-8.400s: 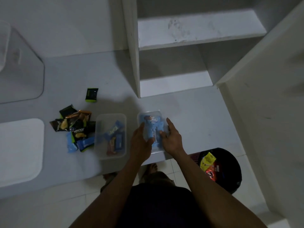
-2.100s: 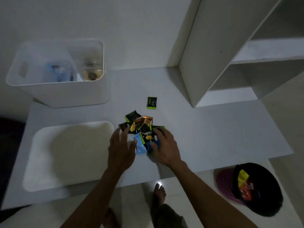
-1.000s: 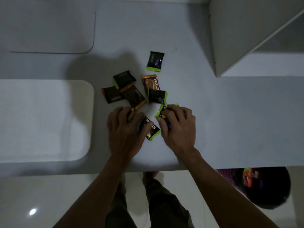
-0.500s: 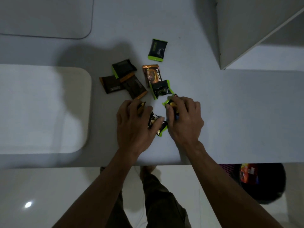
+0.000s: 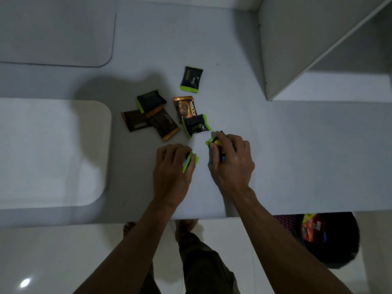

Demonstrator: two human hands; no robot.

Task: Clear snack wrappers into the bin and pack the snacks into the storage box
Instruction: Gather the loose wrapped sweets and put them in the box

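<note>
Left hand (image 5: 172,168): fingers curled over a green-edged packet (image 5: 190,162), pressing it to the counter (image 5: 297,155).
Right hand (image 5: 232,161): clutches a crinkled green-and-yellow wrapper (image 5: 213,141).
Beyond the fingertips: six glossy flat foil snack packets (image 5: 163,115), loosely scattered.
Below the right forearm: dark round bin (image 5: 337,249), wrappers inside.
Technique: likely best to gather empties firmly, then drop them binward.

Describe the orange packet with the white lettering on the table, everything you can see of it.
The orange packet is a small glossy foil snack sachet, orange-brown with crimped ends, a picture of a dark biscuit and white lettering running lengthwise. It looks sealed and lies flat, face up, on the white table. Its near end is overlapped by a black packet with green edges. Neither hand touches it.
</note>
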